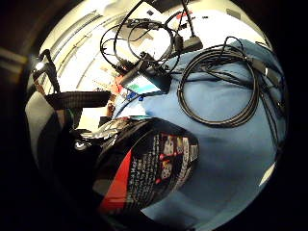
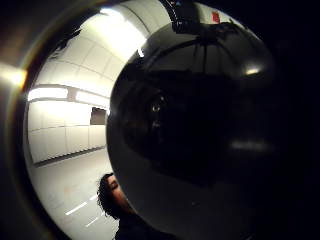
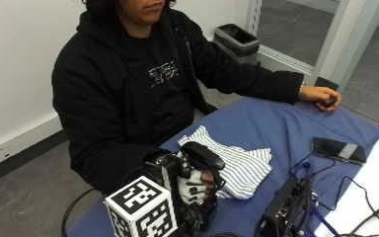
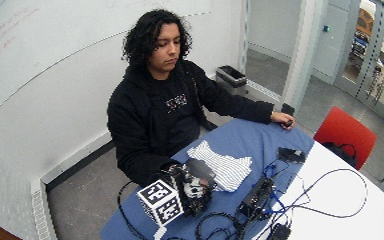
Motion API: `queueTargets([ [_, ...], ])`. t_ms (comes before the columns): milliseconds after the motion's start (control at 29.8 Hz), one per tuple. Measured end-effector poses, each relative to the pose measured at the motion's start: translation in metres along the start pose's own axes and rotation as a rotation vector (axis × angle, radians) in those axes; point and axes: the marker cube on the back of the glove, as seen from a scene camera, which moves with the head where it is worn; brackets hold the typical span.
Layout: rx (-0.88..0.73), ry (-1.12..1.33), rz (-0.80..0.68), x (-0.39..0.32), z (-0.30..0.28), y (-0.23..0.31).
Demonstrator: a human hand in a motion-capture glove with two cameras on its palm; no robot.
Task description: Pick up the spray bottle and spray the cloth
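Spray bottle gripped in gloved right hand, beside striped cloth; cables nearby.

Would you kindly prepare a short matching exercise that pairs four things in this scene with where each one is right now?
Things:
1. spray bottle
2. striped cloth
3. bare left hand
4. phone

Places:
A. resting at the far edge of the blue table
B. lying flat beside the cables
C. gripped in the gloved right hand
D. crumpled on the table in front of the person

Pairs: 1-C, 2-D, 3-A, 4-B
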Motion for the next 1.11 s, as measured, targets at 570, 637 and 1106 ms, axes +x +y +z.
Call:
queueTargets([
  [570,-0.212,0.095,0.062,-0.079,-0.012,0.034],
  [637,-0.304,0.107,0.096,-0.098,-0.004,0.033],
  [1106,-0.963,0.445,0.537,-0.142,0.022,0.061],
])
